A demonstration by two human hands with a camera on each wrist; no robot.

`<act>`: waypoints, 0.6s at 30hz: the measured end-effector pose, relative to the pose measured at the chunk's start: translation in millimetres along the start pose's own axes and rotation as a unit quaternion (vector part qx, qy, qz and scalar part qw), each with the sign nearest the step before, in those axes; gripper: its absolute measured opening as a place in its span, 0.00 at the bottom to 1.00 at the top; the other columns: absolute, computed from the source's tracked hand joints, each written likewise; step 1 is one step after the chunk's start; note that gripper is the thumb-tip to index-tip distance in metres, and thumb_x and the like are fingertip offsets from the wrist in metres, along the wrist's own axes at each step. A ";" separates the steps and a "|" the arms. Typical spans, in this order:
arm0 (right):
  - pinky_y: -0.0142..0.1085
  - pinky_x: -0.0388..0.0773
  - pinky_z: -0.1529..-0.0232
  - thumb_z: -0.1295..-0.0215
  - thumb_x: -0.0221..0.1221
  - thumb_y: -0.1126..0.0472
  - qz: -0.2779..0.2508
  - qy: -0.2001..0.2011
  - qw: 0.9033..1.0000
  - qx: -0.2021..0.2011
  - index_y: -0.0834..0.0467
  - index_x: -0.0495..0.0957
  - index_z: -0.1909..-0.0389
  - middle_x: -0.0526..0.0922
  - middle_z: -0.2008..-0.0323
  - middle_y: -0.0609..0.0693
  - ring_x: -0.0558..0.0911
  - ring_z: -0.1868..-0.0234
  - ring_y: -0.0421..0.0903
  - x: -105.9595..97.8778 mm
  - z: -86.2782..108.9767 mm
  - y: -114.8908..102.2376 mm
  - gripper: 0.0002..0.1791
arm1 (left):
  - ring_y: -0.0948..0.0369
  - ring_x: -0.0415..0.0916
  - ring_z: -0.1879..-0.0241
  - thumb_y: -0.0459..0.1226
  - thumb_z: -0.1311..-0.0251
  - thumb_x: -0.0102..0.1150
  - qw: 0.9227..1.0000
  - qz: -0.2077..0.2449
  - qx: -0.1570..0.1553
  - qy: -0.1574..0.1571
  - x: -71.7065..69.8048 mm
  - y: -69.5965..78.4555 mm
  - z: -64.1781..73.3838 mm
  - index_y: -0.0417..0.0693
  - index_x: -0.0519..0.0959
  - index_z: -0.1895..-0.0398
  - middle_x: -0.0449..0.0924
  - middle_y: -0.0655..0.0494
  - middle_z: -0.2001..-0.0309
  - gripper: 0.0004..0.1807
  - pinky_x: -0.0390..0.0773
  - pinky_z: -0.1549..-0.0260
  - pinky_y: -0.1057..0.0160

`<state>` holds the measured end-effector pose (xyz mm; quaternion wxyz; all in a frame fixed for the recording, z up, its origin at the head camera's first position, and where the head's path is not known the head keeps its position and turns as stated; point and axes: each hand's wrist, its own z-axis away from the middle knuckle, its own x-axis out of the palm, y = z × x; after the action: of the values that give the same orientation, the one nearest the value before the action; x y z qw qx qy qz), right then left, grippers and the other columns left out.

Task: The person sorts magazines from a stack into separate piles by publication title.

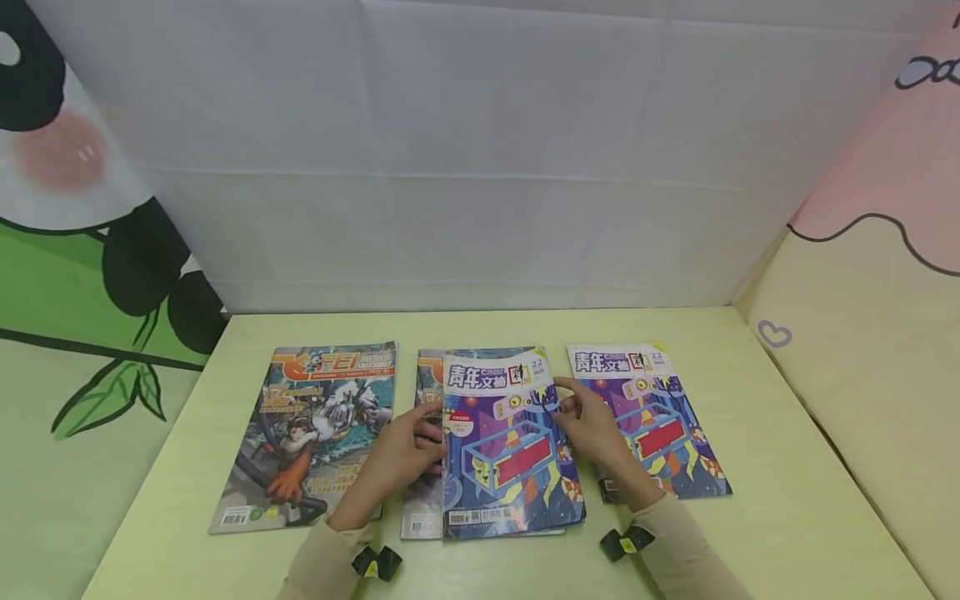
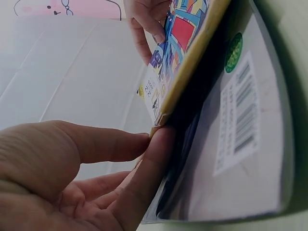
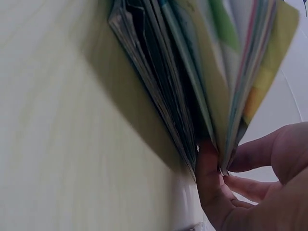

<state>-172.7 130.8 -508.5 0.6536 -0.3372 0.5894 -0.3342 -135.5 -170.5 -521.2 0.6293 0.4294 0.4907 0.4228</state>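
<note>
A purple and blue magazine (image 1: 510, 462) with a cartoon cover lies between my hands, over another magazine (image 1: 422, 508) that shows only along its left and lower edges. My left hand (image 1: 401, 450) pinches the purple magazine's spine edge between thumb and fingers; the left wrist view shows the spine (image 2: 190, 62) lifted above the grey cover and barcode (image 2: 240, 115) beneath. On the opposite side, my right hand (image 1: 588, 421) pinches the loose page edge. Its pages (image 3: 236, 62) fan apart in the right wrist view, with the fingertips around part of them.
At the left lies a fantasy-cover magazine (image 1: 315, 442). A second purple magazine (image 1: 656, 425) lies at the right, partly behind my right forearm, with something dark (image 1: 611, 492) at its lower left corner. A white backdrop (image 1: 480, 167) stands behind the pale yellow table (image 1: 780, 517).
</note>
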 end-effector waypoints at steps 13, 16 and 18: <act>0.34 0.82 0.59 0.26 0.63 0.76 -0.049 -0.001 0.999 -0.010 0.65 0.75 0.23 0.84 0.54 0.60 0.83 0.60 0.47 -6.5 0.7 4.4 0.31 | 0.54 0.89 0.65 0.19 0.37 0.69 1.000 0.006 0.017 -0.003 4.6 0.8 -0.9 0.32 0.73 0.22 0.86 0.45 0.58 0.38 0.93 0.70 0.56; 0.32 0.80 0.61 0.25 0.62 0.75 -0.054 0.001 0.999 -0.007 0.63 0.74 0.22 0.83 0.53 0.61 0.80 0.61 0.45 -11.3 0.5 4.4 0.31 | 0.55 0.89 0.65 0.19 0.37 0.69 1.000 0.005 0.026 0.000 8.3 2.9 -1.4 0.32 0.73 0.22 0.86 0.46 0.59 0.38 0.92 0.70 0.58; 0.30 0.79 0.63 0.24 0.61 0.76 -0.058 0.002 0.998 -0.009 0.63 0.73 0.21 0.82 0.52 0.61 0.80 0.62 0.44 -14.8 0.0 4.5 0.32 | 0.55 0.89 0.66 0.19 0.38 0.70 0.999 -0.001 0.035 0.007 11.4 5.0 -2.0 0.32 0.73 0.23 0.87 0.47 0.59 0.38 0.92 0.71 0.58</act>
<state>-173.7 145.6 -504.2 0.6288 -0.3755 0.5735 -0.3670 -136.1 -158.0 -519.6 0.6111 0.4480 0.5099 0.4074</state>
